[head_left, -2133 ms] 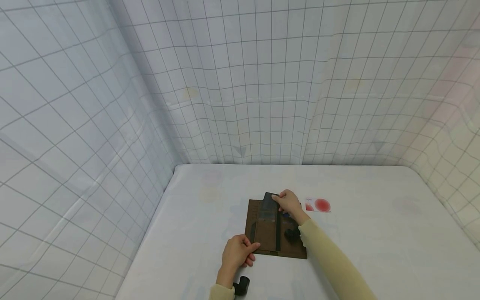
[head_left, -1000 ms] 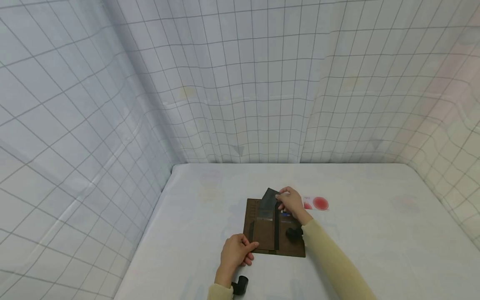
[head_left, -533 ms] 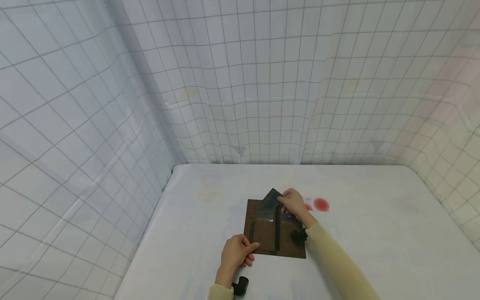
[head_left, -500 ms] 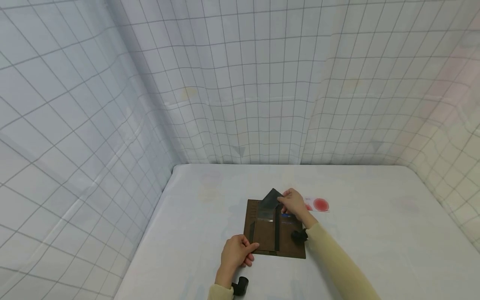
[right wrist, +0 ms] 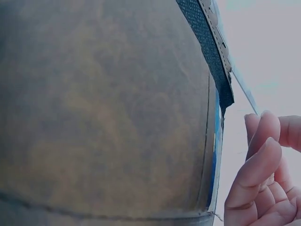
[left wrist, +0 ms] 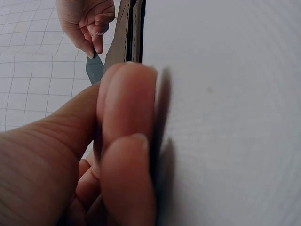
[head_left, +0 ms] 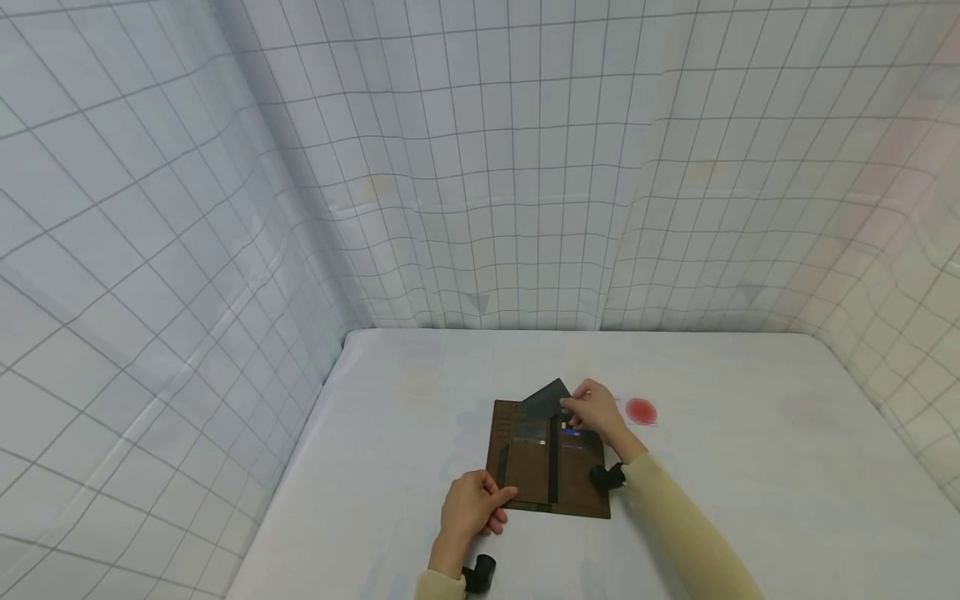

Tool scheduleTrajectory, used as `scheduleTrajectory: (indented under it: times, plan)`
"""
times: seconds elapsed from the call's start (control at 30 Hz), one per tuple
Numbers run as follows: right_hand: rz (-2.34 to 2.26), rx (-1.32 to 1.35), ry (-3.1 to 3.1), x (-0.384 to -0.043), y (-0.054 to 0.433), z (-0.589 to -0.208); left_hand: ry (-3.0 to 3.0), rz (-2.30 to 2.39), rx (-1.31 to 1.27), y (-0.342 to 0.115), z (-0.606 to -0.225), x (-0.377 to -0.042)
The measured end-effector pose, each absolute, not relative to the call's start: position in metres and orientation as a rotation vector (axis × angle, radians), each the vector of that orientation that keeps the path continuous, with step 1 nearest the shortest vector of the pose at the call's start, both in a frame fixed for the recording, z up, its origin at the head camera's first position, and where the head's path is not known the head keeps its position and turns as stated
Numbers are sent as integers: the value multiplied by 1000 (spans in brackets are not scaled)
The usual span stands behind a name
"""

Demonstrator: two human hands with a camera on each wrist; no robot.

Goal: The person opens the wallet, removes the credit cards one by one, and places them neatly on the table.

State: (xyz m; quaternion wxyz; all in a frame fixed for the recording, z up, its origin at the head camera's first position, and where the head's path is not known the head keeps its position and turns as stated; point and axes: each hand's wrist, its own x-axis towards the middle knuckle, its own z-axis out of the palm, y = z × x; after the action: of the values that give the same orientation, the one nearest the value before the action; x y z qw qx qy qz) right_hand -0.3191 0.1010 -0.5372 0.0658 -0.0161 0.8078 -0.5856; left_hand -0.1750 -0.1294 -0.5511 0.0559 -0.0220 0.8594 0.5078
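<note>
A brown leather wallet (head_left: 528,475) lies spread open on the white table in the head view, a dark strap running down its middle. My left hand (head_left: 468,504) grips its near left corner, thumb on top; in the left wrist view the curled fingers (left wrist: 129,103) hide that corner. A thin, dark, see-through sheet (head_left: 546,402) sticks up slantwise from the wallet's far edge. My right hand (head_left: 592,408) pinches the sheet's right edge between thumb and fingers. The sheet's lower part lies over or inside the left half; I cannot tell which.
A pale card with a red circle (head_left: 641,411) lies right of the wallet, partly behind the right hand. A blue-edged item (right wrist: 216,165) shows at the wallet's right pocket. Black wrist cameras (head_left: 483,573) sit on both wrists. Gridded white curtains (head_left: 480,208) enclose the table.
My right hand has shifted slightly rightward and nearer, still pinching the sheet. The sheet has swung from nearly upright to a clear slant to the right. The left hand keeps its place.
</note>
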Motion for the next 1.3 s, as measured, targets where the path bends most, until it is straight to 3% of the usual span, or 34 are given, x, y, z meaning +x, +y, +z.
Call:
scheduleTrajectory:
  times: [0.73,1.3]
  plan:
    - [-1977,-13,2433,-307,98,-536,2622,1519,-69,-130,-550,-173]
    - [-2066,148,2512,-310,139,-523,2627,1519,-56,-129,-552,-175]
